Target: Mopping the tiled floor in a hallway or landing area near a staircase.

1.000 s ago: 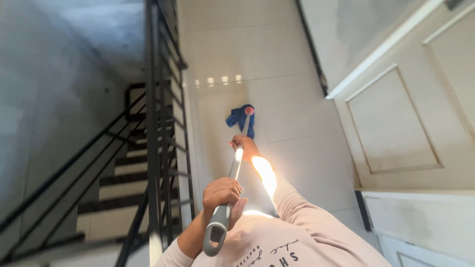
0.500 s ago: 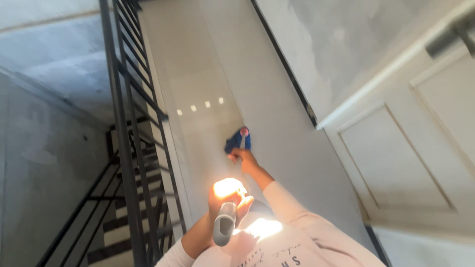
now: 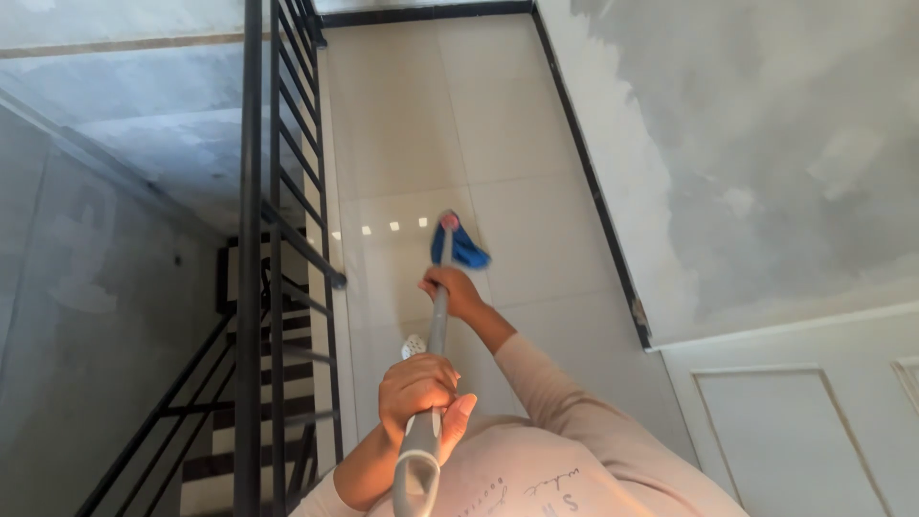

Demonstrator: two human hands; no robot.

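Below, blue mop head (image 3: 461, 245) just beyond right hand (image 3: 452, 290), seemingly flat on floor (image 3: 517, 134)

Even daylight, fairly bright. Small glare spots on glossy floor tiles (image 3: 402, 172). Stairwell (image 3: 239, 402) at left dimmer. Mop head (image 3: 464, 247) slightly motion-blurred. Wide-angle bending at frame edges.

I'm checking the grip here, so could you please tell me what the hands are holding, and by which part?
Both hold a mop: the left hand grips the grey handle end, the right hand the pole lower down.
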